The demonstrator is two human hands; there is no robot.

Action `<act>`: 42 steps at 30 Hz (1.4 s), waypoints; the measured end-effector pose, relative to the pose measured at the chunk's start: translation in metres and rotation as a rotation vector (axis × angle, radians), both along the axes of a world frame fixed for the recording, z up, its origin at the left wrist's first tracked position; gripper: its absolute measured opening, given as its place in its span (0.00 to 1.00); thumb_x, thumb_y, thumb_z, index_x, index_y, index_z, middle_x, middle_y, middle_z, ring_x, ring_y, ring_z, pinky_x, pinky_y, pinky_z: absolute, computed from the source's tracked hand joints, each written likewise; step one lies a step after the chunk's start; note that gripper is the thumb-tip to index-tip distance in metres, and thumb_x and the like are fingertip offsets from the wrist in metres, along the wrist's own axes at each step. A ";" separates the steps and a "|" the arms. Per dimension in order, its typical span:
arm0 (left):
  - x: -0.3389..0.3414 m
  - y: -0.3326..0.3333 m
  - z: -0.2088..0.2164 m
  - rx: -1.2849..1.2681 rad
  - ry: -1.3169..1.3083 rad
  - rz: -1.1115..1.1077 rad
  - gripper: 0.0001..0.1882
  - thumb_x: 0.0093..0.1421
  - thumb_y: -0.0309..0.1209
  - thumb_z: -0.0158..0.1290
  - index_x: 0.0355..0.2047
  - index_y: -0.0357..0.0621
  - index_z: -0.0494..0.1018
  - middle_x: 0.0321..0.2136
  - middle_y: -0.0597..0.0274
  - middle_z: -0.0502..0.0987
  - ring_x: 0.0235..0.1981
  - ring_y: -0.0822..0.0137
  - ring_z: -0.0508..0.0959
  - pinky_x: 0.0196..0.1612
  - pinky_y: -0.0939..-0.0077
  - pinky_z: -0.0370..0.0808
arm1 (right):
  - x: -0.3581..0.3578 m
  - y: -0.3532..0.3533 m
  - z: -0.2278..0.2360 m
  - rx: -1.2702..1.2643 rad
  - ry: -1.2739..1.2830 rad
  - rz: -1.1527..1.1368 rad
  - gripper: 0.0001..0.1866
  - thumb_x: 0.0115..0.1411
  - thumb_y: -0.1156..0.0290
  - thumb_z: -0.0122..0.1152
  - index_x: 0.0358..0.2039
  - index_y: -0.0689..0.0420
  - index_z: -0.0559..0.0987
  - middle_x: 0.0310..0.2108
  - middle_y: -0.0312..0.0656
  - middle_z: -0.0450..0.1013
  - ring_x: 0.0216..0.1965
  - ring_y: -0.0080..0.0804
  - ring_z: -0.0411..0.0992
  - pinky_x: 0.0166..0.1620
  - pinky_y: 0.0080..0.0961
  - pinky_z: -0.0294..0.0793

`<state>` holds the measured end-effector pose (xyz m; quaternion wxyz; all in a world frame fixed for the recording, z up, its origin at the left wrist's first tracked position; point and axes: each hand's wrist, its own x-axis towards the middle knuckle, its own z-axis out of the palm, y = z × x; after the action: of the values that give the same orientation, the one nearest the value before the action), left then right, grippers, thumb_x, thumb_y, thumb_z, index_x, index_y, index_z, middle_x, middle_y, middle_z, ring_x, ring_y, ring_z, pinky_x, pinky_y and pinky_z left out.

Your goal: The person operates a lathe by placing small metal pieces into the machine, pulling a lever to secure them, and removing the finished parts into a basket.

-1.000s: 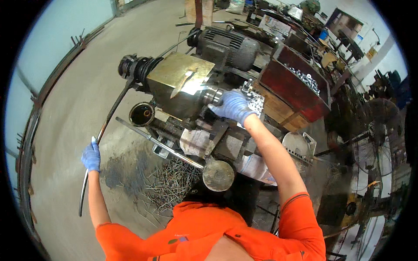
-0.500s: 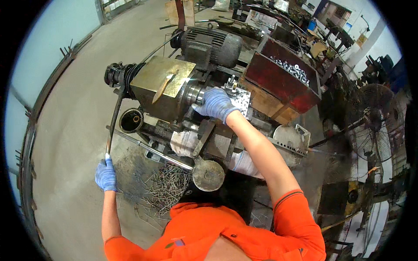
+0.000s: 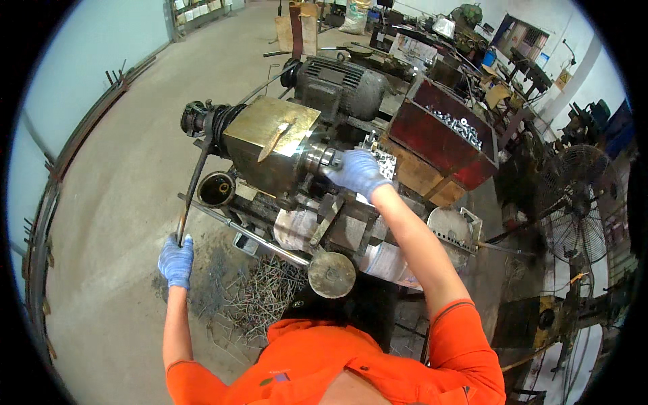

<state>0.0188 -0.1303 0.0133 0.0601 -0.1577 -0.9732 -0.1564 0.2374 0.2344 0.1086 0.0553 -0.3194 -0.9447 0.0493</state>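
My left hand (image 3: 176,260), in a blue glove, grips the lower end of a long dark lever (image 3: 194,184) that runs up to the left end of a brass-coloured machine head (image 3: 270,145). My right hand (image 3: 358,171), also blue-gloved, reaches forward and closes on the round metal chuck (image 3: 320,158) at the right side of that head. Behind the right hand lies a small tray of shiny metal parts (image 3: 380,160). Orange sleeves cover my upper arms.
A grey electric motor (image 3: 341,86) sits behind the machine. A red bin of bolts (image 3: 442,135) stands to the right. Metal shavings and rods (image 3: 260,297) litter the floor below. A round handwheel (image 3: 331,274) juts toward me. A floor fan (image 3: 580,202) stands far right.
My left hand has swung the lever's lower end inward and nearer to the machine. The right hand stays at the chuck.
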 end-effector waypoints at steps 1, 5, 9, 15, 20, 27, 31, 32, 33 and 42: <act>-0.005 -0.002 -0.002 -0.001 -0.007 -0.046 0.25 0.53 0.49 0.49 0.45 0.46 0.71 0.33 0.49 0.77 0.35 0.50 0.77 0.39 0.58 0.72 | 0.010 -0.001 0.009 0.056 -0.024 -0.001 0.28 0.50 0.43 0.51 0.24 0.59 0.80 0.24 0.52 0.75 0.30 0.47 0.74 0.39 0.35 0.73; 0.000 0.022 0.018 0.038 0.374 -0.300 0.24 0.54 0.47 0.51 0.47 0.45 0.70 0.33 0.50 0.76 0.33 0.53 0.77 0.37 0.59 0.72 | 0.079 0.024 0.053 0.248 0.231 -0.034 0.20 0.50 0.51 0.58 0.22 0.57 0.81 0.25 0.48 0.75 0.28 0.44 0.74 0.38 0.31 0.73; 0.031 0.096 0.083 0.518 0.201 -0.487 0.26 0.54 0.45 0.53 0.49 0.45 0.68 0.32 0.53 0.76 0.28 0.57 0.77 0.32 0.65 0.73 | 0.135 0.065 0.097 0.606 0.284 -0.268 0.22 0.49 0.47 0.58 0.30 0.54 0.81 0.37 0.48 0.74 0.38 0.45 0.71 0.47 0.35 0.67; 0.035 0.196 0.079 0.347 0.470 -0.703 0.29 0.55 0.50 0.50 0.53 0.50 0.66 0.32 0.52 0.77 0.21 0.56 0.76 0.26 0.65 0.72 | 0.177 0.017 0.067 0.477 0.466 -0.192 0.19 0.46 0.55 0.64 0.35 0.53 0.80 0.47 0.51 0.69 0.47 0.49 0.67 0.51 0.38 0.65; 0.049 0.214 0.065 0.495 0.361 -0.944 0.19 0.58 0.41 0.49 0.47 0.46 0.71 0.22 0.51 0.75 0.21 0.53 0.76 0.26 0.62 0.72 | 0.225 -0.033 -0.018 0.312 0.587 -0.153 0.13 0.44 0.64 0.67 0.30 0.56 0.81 0.42 0.49 0.72 0.43 0.47 0.69 0.48 0.37 0.67; 0.111 0.215 0.080 0.495 0.157 -1.148 0.16 0.60 0.39 0.45 0.41 0.44 0.74 0.21 0.51 0.75 0.23 0.53 0.76 0.27 0.60 0.71 | 0.271 -0.071 -0.046 0.088 0.646 -0.337 0.07 0.43 0.73 0.65 0.27 0.58 0.81 0.32 0.45 0.76 0.36 0.40 0.74 0.48 0.34 0.68; 0.121 0.239 0.055 0.479 0.114 -1.117 0.16 0.60 0.40 0.44 0.41 0.46 0.74 0.21 0.51 0.75 0.23 0.53 0.76 0.28 0.60 0.72 | 0.291 -0.077 -0.053 0.022 0.673 -0.426 0.08 0.43 0.75 0.65 0.27 0.60 0.81 0.31 0.45 0.76 0.35 0.39 0.74 0.46 0.31 0.69; 0.123 0.242 0.050 0.449 0.124 -1.118 0.16 0.60 0.40 0.44 0.41 0.46 0.74 0.21 0.51 0.75 0.23 0.53 0.76 0.28 0.60 0.72 | 0.294 -0.079 -0.054 0.036 0.660 -0.439 0.08 0.43 0.75 0.66 0.27 0.60 0.81 0.30 0.45 0.76 0.35 0.39 0.74 0.45 0.30 0.70; 0.124 0.244 0.043 0.418 0.134 -1.117 0.16 0.60 0.40 0.43 0.41 0.46 0.74 0.20 0.51 0.75 0.23 0.53 0.76 0.28 0.59 0.72 | 0.297 -0.080 -0.055 0.050 0.646 -0.451 0.08 0.43 0.75 0.66 0.27 0.61 0.81 0.30 0.46 0.76 0.35 0.39 0.74 0.43 0.29 0.70; 0.117 0.213 0.056 0.433 0.159 -1.119 0.14 0.59 0.38 0.45 0.39 0.47 0.74 0.21 0.51 0.75 0.23 0.52 0.76 0.27 0.60 0.72 | 0.320 -0.077 -0.072 -0.025 0.821 -0.493 0.08 0.45 0.75 0.66 0.27 0.64 0.80 0.29 0.47 0.76 0.30 0.34 0.74 0.37 0.24 0.71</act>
<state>0.1354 0.0827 0.0691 0.0720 -0.6409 -0.6811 -0.3467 0.5572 0.1577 0.0363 0.4301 -0.4887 -0.7402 0.1683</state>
